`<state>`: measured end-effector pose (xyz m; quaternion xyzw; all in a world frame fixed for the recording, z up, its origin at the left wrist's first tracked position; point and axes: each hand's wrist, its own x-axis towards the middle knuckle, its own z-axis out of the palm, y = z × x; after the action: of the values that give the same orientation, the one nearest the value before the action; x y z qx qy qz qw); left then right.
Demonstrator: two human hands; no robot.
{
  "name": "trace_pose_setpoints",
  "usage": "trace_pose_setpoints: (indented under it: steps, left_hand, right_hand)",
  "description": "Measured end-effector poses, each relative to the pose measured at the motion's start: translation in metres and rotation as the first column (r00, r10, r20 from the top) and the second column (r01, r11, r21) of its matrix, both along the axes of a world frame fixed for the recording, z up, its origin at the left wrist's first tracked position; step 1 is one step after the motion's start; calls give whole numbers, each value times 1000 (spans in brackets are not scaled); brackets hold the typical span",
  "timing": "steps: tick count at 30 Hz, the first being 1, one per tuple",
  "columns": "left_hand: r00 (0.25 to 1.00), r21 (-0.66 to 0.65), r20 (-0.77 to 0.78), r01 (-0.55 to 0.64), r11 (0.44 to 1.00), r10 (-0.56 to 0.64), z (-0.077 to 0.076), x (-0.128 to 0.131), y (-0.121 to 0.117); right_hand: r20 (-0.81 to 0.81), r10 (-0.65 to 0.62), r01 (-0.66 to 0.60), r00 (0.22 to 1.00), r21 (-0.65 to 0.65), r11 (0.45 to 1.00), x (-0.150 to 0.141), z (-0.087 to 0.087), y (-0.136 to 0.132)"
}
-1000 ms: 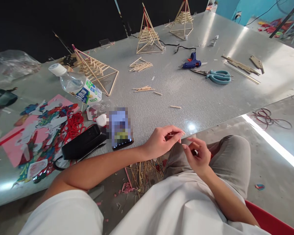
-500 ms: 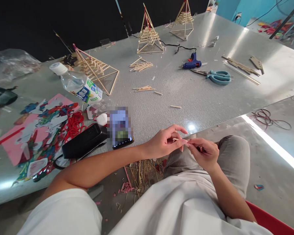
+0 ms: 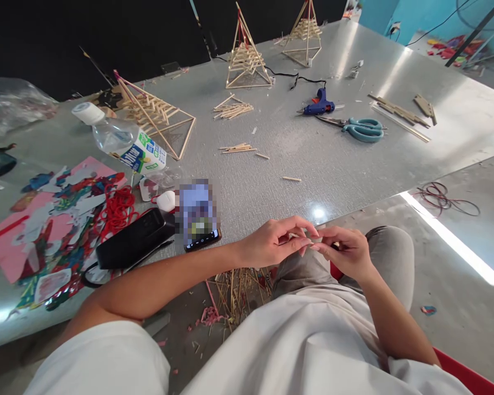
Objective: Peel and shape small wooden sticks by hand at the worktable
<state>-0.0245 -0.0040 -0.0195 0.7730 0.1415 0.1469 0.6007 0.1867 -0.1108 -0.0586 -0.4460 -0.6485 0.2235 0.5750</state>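
My left hand (image 3: 267, 242) and my right hand (image 3: 348, 251) meet fingertip to fingertip over my lap, just off the table's near edge. Both pinch a thin, short pale stick that the fingers almost wholly hide. On the table beyond lie a single short stick (image 3: 291, 179), a small bundle of sticks (image 3: 237, 148) and a larger pile (image 3: 234, 110). Three pyramid frames built of sticks stand further off: one on the left (image 3: 154, 112), one in the middle (image 3: 247, 57), one at the back (image 3: 304, 33).
A blue glue gun (image 3: 319, 104) and scissors (image 3: 362, 129) lie right of centre, near wooden strips (image 3: 399, 109). To the left are a plastic bottle (image 3: 127, 145), a phone (image 3: 197, 214), a black case (image 3: 132, 238), red cord (image 3: 117, 211) and colourful scraps (image 3: 66, 219). Stick offcuts (image 3: 241, 291) litter the floor.
My fingers have shifted around the small stick, and its pale end no longer shows clearly. My right thumb is lower and more outstretched. The view has turned slightly right.
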Motion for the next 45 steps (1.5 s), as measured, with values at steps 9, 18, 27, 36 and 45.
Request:
trace_pose_setpoints:
  steps: [9,18,27,36,45]
  left_hand:
    - [997,16,73,21,1000,-23,-4,0,-1]
    - [971,269,227,3,963,-67,-8,0,0]
    - [946,491,228,91,866,-229,-16,1,-3]
    - [969,431,176,81,899,-172,-17,2,-1]
    - [990,341,125,19,940,-65,-12,1,-4]
  right_hand:
    - [-111,18,-34,994,-135,990,0,2,0]
    - [-265,114,-205,958,-347,915,2,-9,-5]
    - [-171,260,-308,950,-397,865,13,-11,-10]
    - [-51,98,-106,994,-181,978,11,-17,-12]
    - [242,-42,7,969,147,989,15,-6,-9]
